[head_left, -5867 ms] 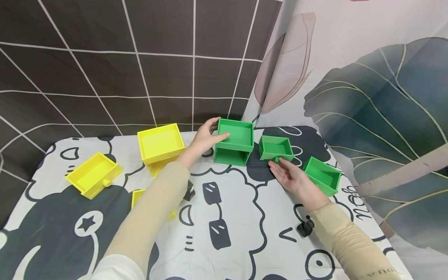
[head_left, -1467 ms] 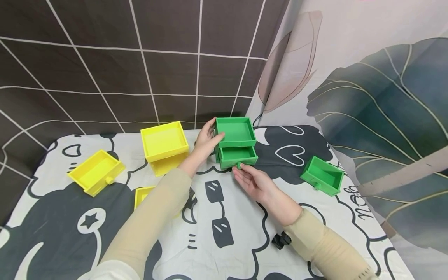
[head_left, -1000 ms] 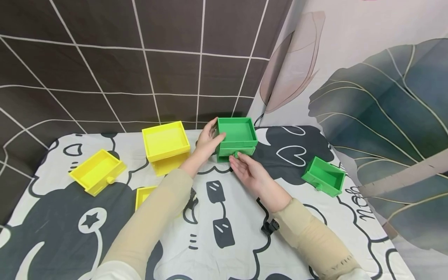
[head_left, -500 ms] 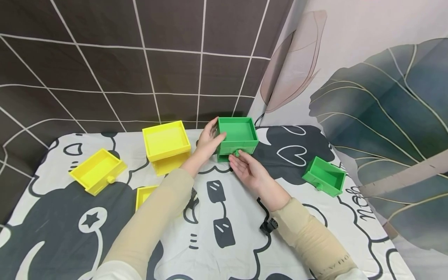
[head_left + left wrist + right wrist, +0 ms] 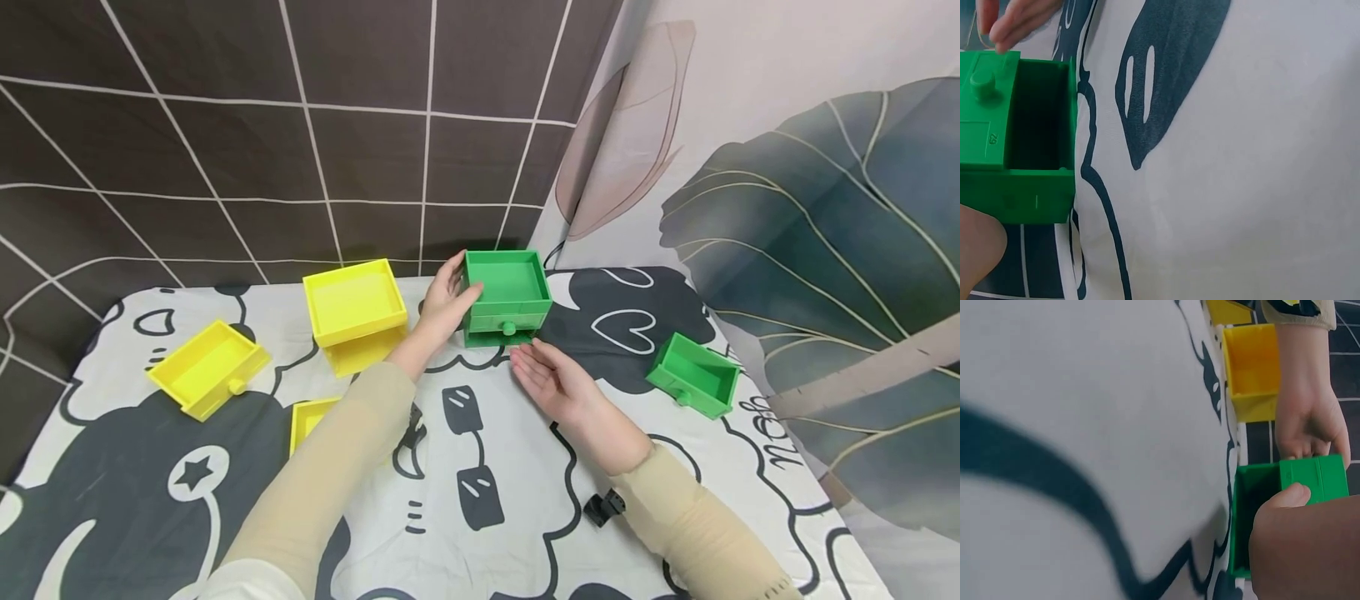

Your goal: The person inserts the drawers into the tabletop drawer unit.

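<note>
My left hand point(image 5: 442, 308) grips the left side of a small green toy cabinet point(image 5: 512, 279), its thumb over the top rim. A green drawer point(image 5: 531, 320) sits in the cabinet's upper slot, its front with a round knob point(image 5: 508, 328) facing me. Below it the lower slot point(image 5: 1038, 119) gapes empty in the left wrist view. Just in front of the cabinet, to the right of the knob, my right hand point(image 5: 558, 387) lies palm up with relaxed fingers, apart from the drawer. A second green drawer point(image 5: 696, 379) rests farther right on the cloth.
A yellow cabinet point(image 5: 356, 304) with an open front stands left of the green one. One yellow drawer point(image 5: 208, 367) lies at far left; another yellow drawer point(image 5: 307, 417) is partly hidden under my left forearm. A dark gridded backdrop point(image 5: 262, 150) rises behind the patterned cloth point(image 5: 420, 517).
My right hand brought the green drawer leftward from beside the cabinet, slid it into the upper slot, then let go of the knob and drew back to the right. The left hand kept its hold.
</note>
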Demonstrator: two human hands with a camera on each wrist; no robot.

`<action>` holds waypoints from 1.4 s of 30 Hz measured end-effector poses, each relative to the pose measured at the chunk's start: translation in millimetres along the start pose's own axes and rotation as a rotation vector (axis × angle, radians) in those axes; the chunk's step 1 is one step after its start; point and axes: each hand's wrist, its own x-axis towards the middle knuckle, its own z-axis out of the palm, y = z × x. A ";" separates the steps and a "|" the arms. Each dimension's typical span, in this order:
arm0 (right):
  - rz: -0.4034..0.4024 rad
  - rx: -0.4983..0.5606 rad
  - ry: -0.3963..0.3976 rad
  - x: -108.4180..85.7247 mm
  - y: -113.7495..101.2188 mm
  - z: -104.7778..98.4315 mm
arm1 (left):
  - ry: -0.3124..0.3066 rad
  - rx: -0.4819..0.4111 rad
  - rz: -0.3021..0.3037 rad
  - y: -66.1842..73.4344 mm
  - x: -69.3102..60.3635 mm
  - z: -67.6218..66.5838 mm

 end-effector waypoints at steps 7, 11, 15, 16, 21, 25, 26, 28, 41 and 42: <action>0.017 0.038 0.021 -15.2 -5.9 -30.1 | 0.004 -0.004 -0.003 -1.7 -1.7 0.6; 0.024 0.059 0.035 -23.8 -8.8 -45.2 | 0.008 -0.004 -0.006 -2.5 -0.7 0.4; 0.036 0.062 0.047 -31.7 -11.8 -58.5 | 0.006 -0.008 -0.006 -2.3 -0.2 0.4; 0.039 0.063 0.050 -33.5 -12.6 -61.8 | 0.006 -0.009 -0.005 -2.2 -0.2 0.5; 0.043 0.083 0.070 -41.6 -17.4 -76.8 | 0.010 -0.012 0.001 -1.9 -0.6 0.9; 0.045 0.113 0.098 -47.3 -20.8 -86.6 | 0.010 -0.013 0.004 -2.0 -0.6 0.9; 0.047 0.121 0.104 -48.8 -21.3 -88.6 | 0.010 -0.013 0.004 -2.2 -0.4 0.8; 0.048 0.137 0.109 -51.6 -22.2 -92.4 | 0.008 -0.010 0.001 -2.3 0.0 0.5; 0.043 0.154 0.114 -72.3 -28.6 -119.9 | 0.012 0.014 -0.008 -2.7 -0.4 0.9; 0.042 0.159 0.111 -74.1 -29.6 -122.7 | 0.013 0.017 -0.008 -2.6 -0.3 0.9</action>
